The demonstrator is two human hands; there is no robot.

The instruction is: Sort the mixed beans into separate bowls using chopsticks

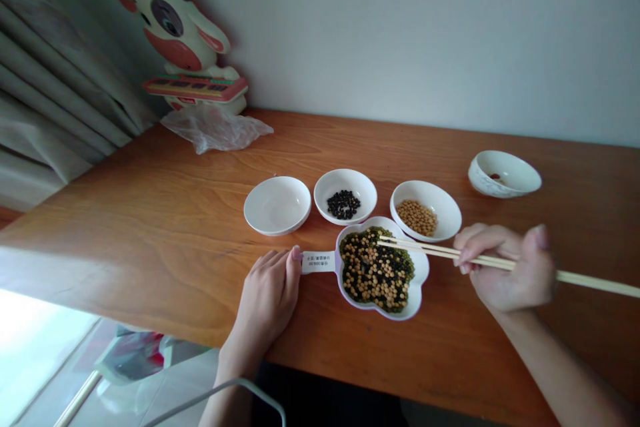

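My left hand (270, 290) is closed round the handle of a white, purple-rimmed scalloped dish (419, 273), which has a printed label (319, 261). Mixed black, yellow and green beans (376, 270) fill the dish. With my right hand (510, 267) I grip a pair of pale chopsticks (435, 250), their tips over the beans at the upper part of the dish. Just behind it are a white bowl of black beans (343, 204) and another of yellow beans (417, 216). A third white bowl (277, 205), at their left, shows nothing inside.
A patterned bowl (505, 175) with a few small brown bits stands at the back right. At the back left sit a cow-shaped toy keyboard (195, 87) and a clear plastic bag (215, 128). A grey cable (240, 383) crosses near my left forearm, below the table edge.
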